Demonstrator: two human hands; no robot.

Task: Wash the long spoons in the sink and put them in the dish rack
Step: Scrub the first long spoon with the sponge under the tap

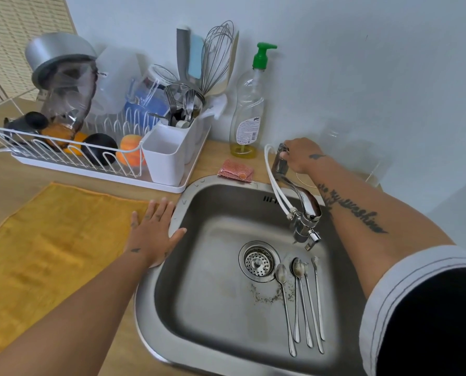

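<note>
left arm extended forward, forearm bare. left hand [153,234] palm down, fingers straight and spread, thumb out to the right. right arm extended forward, forearm tattooed, sleeve [429,321] at the elbow. right hand [301,156] fingers curled round the lever [279,162].

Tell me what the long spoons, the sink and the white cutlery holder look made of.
Long spoons: polished metal, probably stainless steel; bright glints along the handles. Sink: brushed steel, by its dull grey sheen with soft reflections. White cutlery holder: likely plastic; opaque, smooth, matte, moulded walls.
</note>
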